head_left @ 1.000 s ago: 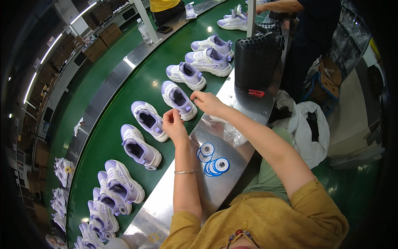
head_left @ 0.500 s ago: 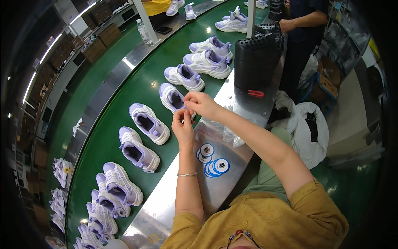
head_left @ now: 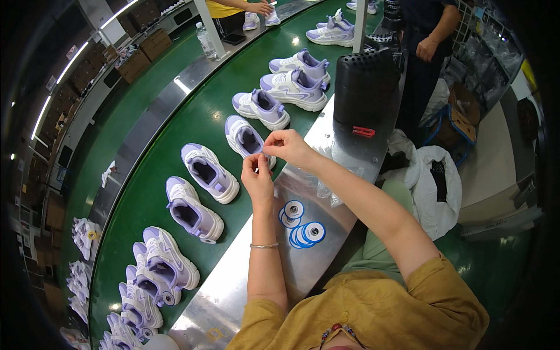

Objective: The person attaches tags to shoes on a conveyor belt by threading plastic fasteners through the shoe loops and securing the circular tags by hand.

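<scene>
My left hand [head_left: 257, 177] is raised with thumb and fingers pinched together. Close beside it, my right hand [head_left: 287, 147] also pinches. Whatever sits between their fingertips is too small to make out. Both hands are over the heel of a white and lilac sneaker [head_left: 240, 129] and partly hide it. Below them, several round blue-rimmed tags [head_left: 314, 232] lie overlapping on the metal ledge [head_left: 274, 262]. Similar round tags [head_left: 168, 298] show at the heels of some sneakers on the left.
A row of sneakers [head_left: 202, 165] runs along the green belt [head_left: 192, 125]. A black perforated bin [head_left: 366, 87] with a red tool [head_left: 364, 132] by it stands at the ledge's far end. Clear plastic [head_left: 344, 181] lies by my right forearm. Co-workers stand beyond, one hand [head_left: 427, 49] hanging.
My right hand has shifted slightly right, still close to the left. The co-worker at the right has drawn a hand back from the black items. Another co-worker's hand now shows at the far belt.
</scene>
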Demonstrator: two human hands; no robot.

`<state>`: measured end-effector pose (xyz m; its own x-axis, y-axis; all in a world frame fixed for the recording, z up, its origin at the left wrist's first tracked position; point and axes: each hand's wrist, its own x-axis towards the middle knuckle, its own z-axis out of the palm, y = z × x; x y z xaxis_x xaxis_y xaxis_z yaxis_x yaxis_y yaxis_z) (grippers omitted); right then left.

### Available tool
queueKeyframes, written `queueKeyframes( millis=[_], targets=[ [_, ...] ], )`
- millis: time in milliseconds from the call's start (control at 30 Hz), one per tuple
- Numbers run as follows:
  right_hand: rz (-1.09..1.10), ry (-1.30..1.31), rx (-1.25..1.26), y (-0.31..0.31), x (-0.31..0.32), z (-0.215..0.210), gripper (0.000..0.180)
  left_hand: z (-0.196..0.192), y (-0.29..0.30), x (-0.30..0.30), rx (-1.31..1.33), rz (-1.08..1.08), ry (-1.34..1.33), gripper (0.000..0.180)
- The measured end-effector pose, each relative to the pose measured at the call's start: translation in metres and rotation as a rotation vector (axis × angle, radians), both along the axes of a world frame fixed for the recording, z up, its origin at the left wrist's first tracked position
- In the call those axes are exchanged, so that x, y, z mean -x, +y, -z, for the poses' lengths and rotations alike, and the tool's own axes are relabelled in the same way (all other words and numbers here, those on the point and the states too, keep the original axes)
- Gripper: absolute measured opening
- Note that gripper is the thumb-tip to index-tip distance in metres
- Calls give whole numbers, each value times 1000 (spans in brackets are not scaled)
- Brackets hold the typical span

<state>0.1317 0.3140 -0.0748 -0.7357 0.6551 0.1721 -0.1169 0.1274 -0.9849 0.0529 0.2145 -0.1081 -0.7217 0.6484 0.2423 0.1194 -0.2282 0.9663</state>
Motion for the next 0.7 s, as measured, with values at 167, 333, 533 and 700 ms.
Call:
queueKeyframes(
  millis=[167, 333, 533, 700],
  targets=[
    [5, 31, 87, 0, 1, 3, 9, -1, 2, -1, 26, 8, -1, 11],
    [-11, 47, 142, 1, 1, -2, 9, -3, 3, -2, 13, 21, -5, 12],
    [-20, 10, 182, 1, -2, -10, 9, 0, 7, 10, -13, -49, 20, 10],
    [-53, 40, 220, 6, -2, -9, 9, -4, 6, 13, -27, 52, -86, 16]
  ],
)
